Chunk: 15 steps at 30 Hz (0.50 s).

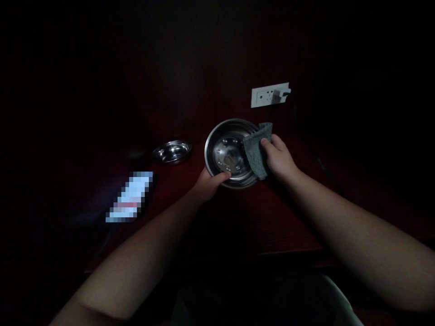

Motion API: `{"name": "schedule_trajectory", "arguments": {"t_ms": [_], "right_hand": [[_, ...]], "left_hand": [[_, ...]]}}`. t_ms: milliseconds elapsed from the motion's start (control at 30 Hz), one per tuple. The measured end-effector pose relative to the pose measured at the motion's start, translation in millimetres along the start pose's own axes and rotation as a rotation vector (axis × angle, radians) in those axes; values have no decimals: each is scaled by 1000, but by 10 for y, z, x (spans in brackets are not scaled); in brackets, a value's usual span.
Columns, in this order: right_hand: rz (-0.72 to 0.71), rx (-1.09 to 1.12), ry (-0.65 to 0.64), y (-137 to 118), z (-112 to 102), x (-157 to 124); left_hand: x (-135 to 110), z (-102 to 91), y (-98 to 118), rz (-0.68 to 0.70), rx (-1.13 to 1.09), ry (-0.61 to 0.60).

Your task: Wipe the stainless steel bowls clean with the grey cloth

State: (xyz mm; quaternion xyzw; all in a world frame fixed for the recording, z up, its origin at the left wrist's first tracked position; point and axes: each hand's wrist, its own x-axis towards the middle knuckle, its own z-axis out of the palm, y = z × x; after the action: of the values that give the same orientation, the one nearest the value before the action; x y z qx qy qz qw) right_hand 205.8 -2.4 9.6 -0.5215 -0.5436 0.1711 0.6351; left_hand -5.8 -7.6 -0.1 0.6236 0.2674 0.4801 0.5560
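Observation:
My left hand (210, 183) grips the near rim of a shiny steel bowl (224, 151), tilted so its inside faces me. Its thumb lies over the rim. My right hand (279, 157) is closed on a grey cloth (257, 151), which it presses against the right inner side of the bowl. Both are held just above a dark red wooden table (278, 222).
A smaller steel dish (172, 151) sits on the table to the left of the bowl. A lit phone screen (130, 196) lies further left and nearer. On the wall behind, a white socket (270, 94) has a plug in it, with a dark cable running down the right.

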Motion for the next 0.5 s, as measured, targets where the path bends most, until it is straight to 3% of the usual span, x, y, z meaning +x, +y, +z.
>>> {"name": "schedule_trajectory", "arguments": {"t_ms": [100, 333, 500], "right_hand": [[78, 181, 47, 28, 12, 4], [208, 350, 174, 53, 50, 25], [156, 262, 42, -57, 40, -16]], "left_hand": [[-9, 6, 4, -15, 7, 11], [-26, -18, -2, -63, 16, -4], [-24, -34, -20, -72, -6, -10]]}}
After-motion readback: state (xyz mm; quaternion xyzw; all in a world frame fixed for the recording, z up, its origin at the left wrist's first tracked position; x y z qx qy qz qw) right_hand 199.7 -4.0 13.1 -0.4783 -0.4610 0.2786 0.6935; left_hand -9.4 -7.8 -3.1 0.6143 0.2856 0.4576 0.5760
